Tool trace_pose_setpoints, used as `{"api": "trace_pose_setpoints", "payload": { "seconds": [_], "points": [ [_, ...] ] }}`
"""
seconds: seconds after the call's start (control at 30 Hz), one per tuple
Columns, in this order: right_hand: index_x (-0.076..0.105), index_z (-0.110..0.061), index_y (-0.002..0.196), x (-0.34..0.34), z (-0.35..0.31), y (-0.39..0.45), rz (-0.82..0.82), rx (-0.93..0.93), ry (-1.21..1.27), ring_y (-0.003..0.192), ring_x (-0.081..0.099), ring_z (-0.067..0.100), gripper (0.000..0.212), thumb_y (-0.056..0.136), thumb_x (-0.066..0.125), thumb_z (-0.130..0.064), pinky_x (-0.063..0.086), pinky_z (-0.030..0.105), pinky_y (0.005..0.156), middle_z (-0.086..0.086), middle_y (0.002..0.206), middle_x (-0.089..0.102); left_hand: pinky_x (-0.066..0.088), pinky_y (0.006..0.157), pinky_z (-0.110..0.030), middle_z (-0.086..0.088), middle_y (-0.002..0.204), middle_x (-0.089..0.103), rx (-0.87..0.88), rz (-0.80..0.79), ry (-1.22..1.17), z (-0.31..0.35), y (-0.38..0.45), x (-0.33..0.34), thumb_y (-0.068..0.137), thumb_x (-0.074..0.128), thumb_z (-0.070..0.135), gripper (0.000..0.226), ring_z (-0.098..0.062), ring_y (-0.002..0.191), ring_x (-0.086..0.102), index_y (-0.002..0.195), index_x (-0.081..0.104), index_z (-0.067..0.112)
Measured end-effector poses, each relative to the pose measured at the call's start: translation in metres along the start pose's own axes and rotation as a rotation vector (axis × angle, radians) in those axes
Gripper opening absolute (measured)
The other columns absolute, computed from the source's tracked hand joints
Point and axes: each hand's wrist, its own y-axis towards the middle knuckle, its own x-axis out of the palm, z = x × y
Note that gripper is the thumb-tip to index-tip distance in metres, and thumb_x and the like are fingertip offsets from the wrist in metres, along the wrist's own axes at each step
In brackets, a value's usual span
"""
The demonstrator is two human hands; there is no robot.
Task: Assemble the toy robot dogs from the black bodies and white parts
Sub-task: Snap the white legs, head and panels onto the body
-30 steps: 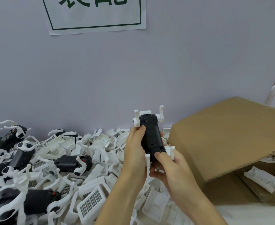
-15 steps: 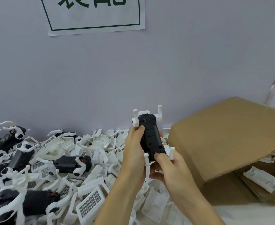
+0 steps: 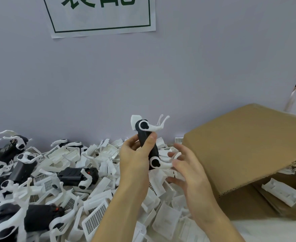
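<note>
My left hand (image 3: pixel 136 158) grips a black dog body (image 3: pixel 148 145) upright above the pile, thumb across its side. White legs are fitted at its top (image 3: pixel 152 127) and bottom (image 3: pixel 163 164), pointing right. My right hand (image 3: pixel 187 168) is just right of the body, fingers spread and loosely bent around the lower legs; I cannot tell whether they touch. Below lies a heap of loose white parts (image 3: pixel 98 215).
Several black bodies with white legs lie left in the heap, such as one (image 3: pixel 77 174) in the middle and one (image 3: pixel 30 219) near the front. A tilted cardboard box (image 3: pixel 248 151) with white parts under its flap stands right. A wall with a paper sign (image 3: pixel 100 14) is behind.
The dog body has turned from underside-facing to side-facing in my left hand. My right hand has let go of its lower end and opened its fingers beside the legs.
</note>
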Motion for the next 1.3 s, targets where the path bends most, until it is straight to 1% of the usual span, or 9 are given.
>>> {"api": "trace_pose_setpoints", "payload": {
  "seconds": [0.1,0.17,0.27,0.47,0.63,0.83,1.03,1.17,1.3],
  "points": [
    [0.059,-0.042,0.124,0.003,0.0,-0.002,-0.013,-0.088,-0.143,0.112,0.065,0.002,0.05,0.08,0.082,-0.042,0.056,0.024,0.087,-0.018,0.119,0.068,0.053,0.055,-0.027,-0.002,0.068,0.069,-0.009,-0.021,0.087,-0.002,-0.001,-0.001,0.08,0.084,0.028,0.024,-0.017,0.061,0.066,0.087,0.075,0.006],
    [0.062,-0.038,0.12,0.002,0.0,-0.002,0.003,-0.098,-0.176,0.11,0.068,0.006,0.052,0.071,0.079,-0.043,0.058,0.025,0.085,-0.016,0.118,0.068,0.053,0.052,-0.025,-0.002,0.065,0.068,-0.02,-0.023,0.097,-0.003,-0.002,-0.002,0.078,0.085,0.031,0.025,-0.018,0.058,0.067,0.08,0.076,0.008],
    [0.06,-0.031,0.122,0.001,0.004,0.0,-0.002,-0.071,-0.157,0.104,0.072,0.012,0.056,0.07,0.075,-0.046,0.061,0.035,0.086,-0.008,0.113,0.072,0.055,0.056,-0.029,-0.002,0.069,0.071,-0.022,-0.022,0.11,-0.002,-0.003,0.0,0.076,0.085,0.036,0.036,-0.021,0.062,0.071,0.093,0.073,0.006],
    [0.054,-0.033,0.128,0.003,0.006,0.002,0.037,0.006,0.001,0.086,0.072,0.007,0.057,0.075,0.063,-0.053,0.057,0.026,0.071,-0.009,0.093,0.076,0.06,0.089,-0.052,-0.011,0.099,0.078,-0.074,-0.043,0.093,0.0,-0.009,0.005,0.07,0.088,0.041,0.065,-0.029,0.09,0.077,0.119,0.061,0.009],
    [0.065,-0.03,0.121,0.001,0.002,0.006,0.119,0.121,0.203,0.08,0.071,0.018,0.033,0.102,0.043,-0.045,0.048,0.033,0.066,0.014,0.107,0.074,0.059,0.061,-0.038,-0.024,0.105,0.074,-0.065,-0.217,-0.026,0.004,-0.012,0.005,0.078,0.078,0.034,0.056,-0.035,0.081,0.072,0.116,0.068,-0.006],
    [0.072,-0.02,0.112,-0.002,-0.001,0.005,0.131,0.206,0.227,0.102,0.071,0.041,0.048,0.109,0.03,-0.043,0.05,0.037,0.071,0.012,0.107,0.076,0.059,0.06,-0.035,-0.021,0.106,0.076,-0.026,-0.294,0.016,0.0,-0.012,0.003,0.078,0.075,0.028,0.047,-0.038,0.088,0.075,0.118,0.07,0.004],
    [0.063,-0.04,0.113,-0.004,0.0,0.007,0.1,0.159,-0.108,0.077,0.077,0.022,0.033,0.11,0.03,-0.036,0.052,0.027,0.062,-0.001,0.09,0.078,0.056,0.094,-0.048,-0.008,0.103,0.079,0.018,-0.237,0.122,0.001,-0.009,0.0,0.089,0.073,0.027,0.035,-0.029,0.096,0.076,0.121,0.064,0.018],
    [0.06,-0.031,0.119,-0.01,0.012,0.008,0.151,0.115,-0.484,0.065,0.07,0.006,0.02,0.1,0.059,-0.024,0.05,0.016,0.053,-0.001,0.08,0.073,0.056,0.058,-0.017,0.003,0.088,0.08,0.116,-0.109,0.16,0.002,-0.002,-0.007,0.093,0.072,0.018,0.026,-0.01,0.075,0.076,0.118,0.063,0.019],
    [0.063,-0.026,0.12,-0.005,0.029,0.003,0.014,0.101,-0.919,0.08,0.061,0.002,0.036,0.09,0.07,-0.043,0.051,0.018,0.073,-0.013,0.092,0.062,0.049,0.047,-0.011,0.005,0.083,0.079,0.16,-0.001,0.152,0.005,0.003,-0.015,0.094,0.072,0.019,0.025,-0.003,0.069,0.074,0.118,0.063,0.019]
  ]
}}
